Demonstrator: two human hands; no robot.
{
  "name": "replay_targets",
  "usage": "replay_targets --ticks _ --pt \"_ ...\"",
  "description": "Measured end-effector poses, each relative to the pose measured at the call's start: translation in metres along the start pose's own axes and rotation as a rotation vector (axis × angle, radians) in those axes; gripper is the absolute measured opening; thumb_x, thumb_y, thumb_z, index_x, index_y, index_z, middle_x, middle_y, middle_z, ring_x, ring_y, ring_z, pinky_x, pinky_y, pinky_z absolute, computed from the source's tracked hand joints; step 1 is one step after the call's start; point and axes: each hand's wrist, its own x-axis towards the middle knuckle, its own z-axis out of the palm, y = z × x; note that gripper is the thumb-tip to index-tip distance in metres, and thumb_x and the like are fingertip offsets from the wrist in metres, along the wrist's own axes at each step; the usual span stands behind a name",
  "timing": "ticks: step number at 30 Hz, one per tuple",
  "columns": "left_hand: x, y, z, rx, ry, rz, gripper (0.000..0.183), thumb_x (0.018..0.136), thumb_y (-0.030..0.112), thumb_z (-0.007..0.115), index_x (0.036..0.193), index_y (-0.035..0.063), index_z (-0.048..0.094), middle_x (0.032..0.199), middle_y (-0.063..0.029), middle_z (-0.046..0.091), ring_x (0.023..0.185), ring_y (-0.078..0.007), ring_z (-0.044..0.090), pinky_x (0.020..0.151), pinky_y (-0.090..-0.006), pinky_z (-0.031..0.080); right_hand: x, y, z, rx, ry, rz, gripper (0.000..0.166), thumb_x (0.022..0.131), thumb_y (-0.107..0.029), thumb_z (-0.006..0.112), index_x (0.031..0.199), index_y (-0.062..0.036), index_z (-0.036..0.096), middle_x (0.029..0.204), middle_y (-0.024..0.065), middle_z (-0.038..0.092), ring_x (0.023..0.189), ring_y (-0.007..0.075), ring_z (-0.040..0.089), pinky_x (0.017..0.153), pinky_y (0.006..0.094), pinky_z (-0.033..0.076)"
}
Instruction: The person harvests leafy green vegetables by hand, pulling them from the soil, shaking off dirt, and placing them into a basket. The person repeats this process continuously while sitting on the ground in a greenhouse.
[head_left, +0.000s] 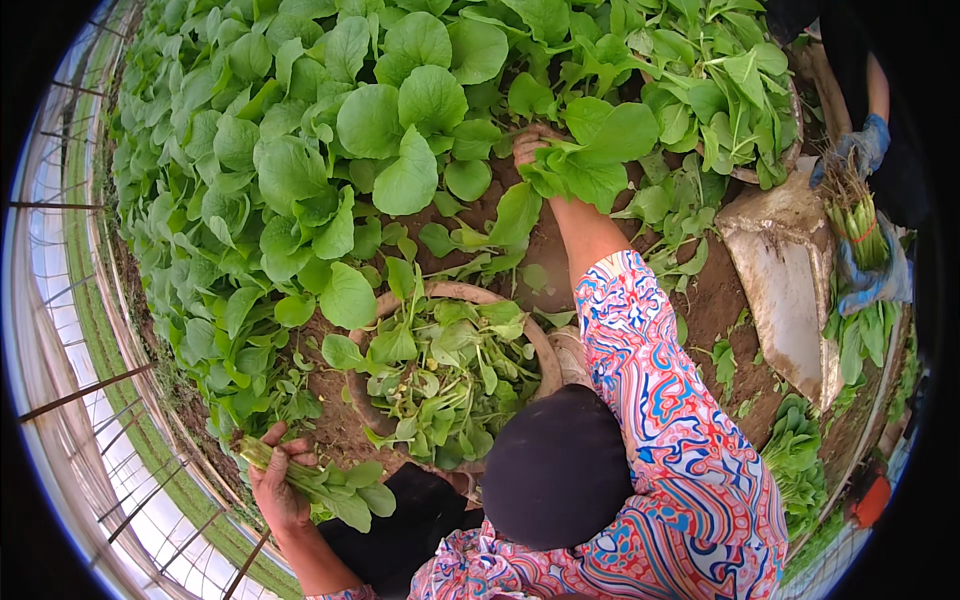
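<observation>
At the lower left, my left hand (281, 480) is closed around a small bunch of leafy greens (341, 491), its root end pointing up and left. My right hand (532, 144) reaches far forward among the growing leafy plants (281, 176), its fingers curled at the stems. Broad leaves (600, 154) cover part of that hand, so what it grips cannot be told for certain. Between my arms stands a round basin (551, 360) filled with loose, somewhat limp leaves and stems (450, 375).
A second round container heaped with greens (720, 97) stands at the upper right. Beside it lies a dirty white foam piece (787, 277). A co-worker's blue-gloved hands (874, 277) hold a banded bunch of greens (859, 225). More greens (799, 457) lie lower right.
</observation>
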Motion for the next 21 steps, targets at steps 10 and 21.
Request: replay_targets --ticks 10,21 --pt "-0.007 -0.005 -0.002 0.016 -0.066 0.015 0.038 0.089 0.009 0.062 0.121 -0.0079 0.051 0.087 -0.0186 0.067 0.066 -0.0217 0.065 0.061 -0.0305 0.055 -0.111 0.013 0.055 -0.924 0.433 -0.145 0.043 0.091 -0.038 0.061 0.121 -0.0076 0.054 0.113 0.0131 0.065 0.109 0.0246 0.063 0.084 0.0371 0.054" --pt "-0.012 -0.002 -0.006 0.009 -0.056 0.013 0.04 0.088 0.008 0.064 0.121 -0.0089 0.05 0.086 -0.0197 0.065 0.066 -0.0223 0.063 0.06 -0.0297 0.054 -0.104 0.036 0.089 -2.116 0.805 -0.6 0.058 0.085 -0.043 0.066 0.12 0.003 0.059 0.116 0.0144 0.064 0.107 0.0243 0.059 0.094 0.0315 0.044"
